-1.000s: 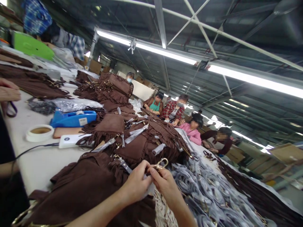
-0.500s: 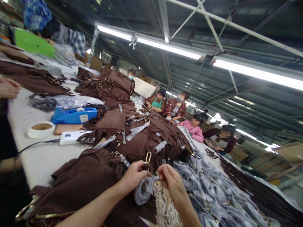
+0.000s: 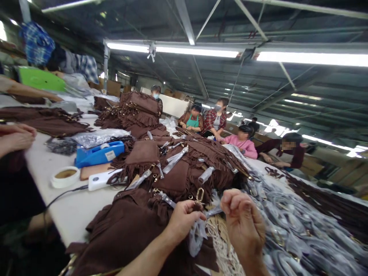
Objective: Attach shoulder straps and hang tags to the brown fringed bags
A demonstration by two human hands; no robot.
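My left hand point(image 3: 184, 218) pinches the end of a brown strap by its gold snap hook point(image 3: 199, 195). The rest of the strap hangs below as a coil in clear plastic wrap point(image 3: 197, 237). A strip of that plastic stretches towards my right hand point(image 3: 244, 220), whose fingers are curled and pinched at its end. Beneath my left arm lies a dark brown suede bag point(image 3: 123, 230). Cream knotted cords point(image 3: 224, 245) show between my forearms. More fringed brown bags point(image 3: 172, 178) are heaped just beyond my hands, some bearing plastic-wrapped straps.
Plastic-wrapped coiled straps point(image 3: 299, 226) pile up at right. On the white table point(image 3: 66, 207) sit a blue tape dispenser point(image 3: 99, 153), a tape roll point(image 3: 65, 177) and a white corded device point(image 3: 103, 179). Another person's hands point(image 3: 17, 138) are at left; several co-workers sit or stand farther back.
My right hand has lifted and drawn away to the right from my left hand, with the plastic strip stretched between them. My left hand still grips the strap. The camera view has tilted.
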